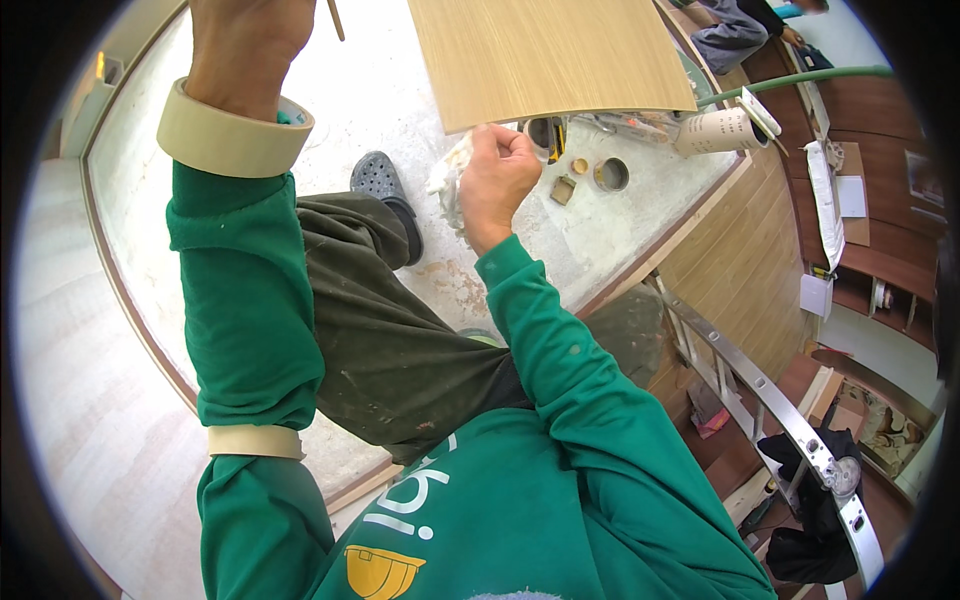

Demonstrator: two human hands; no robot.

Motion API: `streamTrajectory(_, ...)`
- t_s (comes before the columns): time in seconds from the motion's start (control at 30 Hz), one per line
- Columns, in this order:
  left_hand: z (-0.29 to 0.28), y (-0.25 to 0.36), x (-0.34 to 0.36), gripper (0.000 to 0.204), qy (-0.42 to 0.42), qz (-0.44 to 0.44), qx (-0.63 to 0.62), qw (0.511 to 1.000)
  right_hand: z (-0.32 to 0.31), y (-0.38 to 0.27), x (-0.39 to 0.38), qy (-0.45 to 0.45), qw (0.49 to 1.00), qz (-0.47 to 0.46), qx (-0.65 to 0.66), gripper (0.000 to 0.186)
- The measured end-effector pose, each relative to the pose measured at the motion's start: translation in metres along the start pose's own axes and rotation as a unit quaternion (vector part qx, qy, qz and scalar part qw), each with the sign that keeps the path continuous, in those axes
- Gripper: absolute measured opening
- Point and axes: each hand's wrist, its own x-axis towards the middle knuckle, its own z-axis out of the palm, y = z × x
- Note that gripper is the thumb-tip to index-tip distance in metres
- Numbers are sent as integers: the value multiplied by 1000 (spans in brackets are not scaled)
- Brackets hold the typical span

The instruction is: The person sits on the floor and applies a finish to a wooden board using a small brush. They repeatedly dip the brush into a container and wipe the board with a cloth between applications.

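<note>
My left hand [250,45] is raised at the upper left; its fingers are cut off by the upper edge. A thin brown stick [336,18] shows just right of it; whether I hold it I cannot tell. One roll of cream masking tape [228,137] rings my left wrist, and a second tape roll [255,441] sits higher up that arm. My right hand [500,180] is closed in a pinch at the lower edge of a light wood-grain panel [550,60]. Behind its palm shows a crumpled white rag [448,188]. What the fingertips grip is hidden.
Right of my right hand lie a yellow-and-black cutter [558,140], a round tin [611,175] and a small block [563,190]. Farther right is a large beige cylinder [718,132]. A metal ladder [745,385] leans at the lower right. Another person [735,42] is at the upper right.
</note>
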Motion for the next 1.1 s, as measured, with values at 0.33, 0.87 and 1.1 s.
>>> streamTrajectory(0.33, 4, 8, 0, 26, 11, -41, -17, 999, 5, 8, -7, -2, 999, -50, 14, 17)
streamTrajectory(0.87, 13, 1, -2, 26, 3, -15, 18, 1000, 6, 1, -14, -9, 999, -39, -6, 17)
streamTrajectory(1.1, 17, -5, 4, 25, 18, -37, 3, 999, 8, 1, -18, -7, 998, -62, -27, 18)
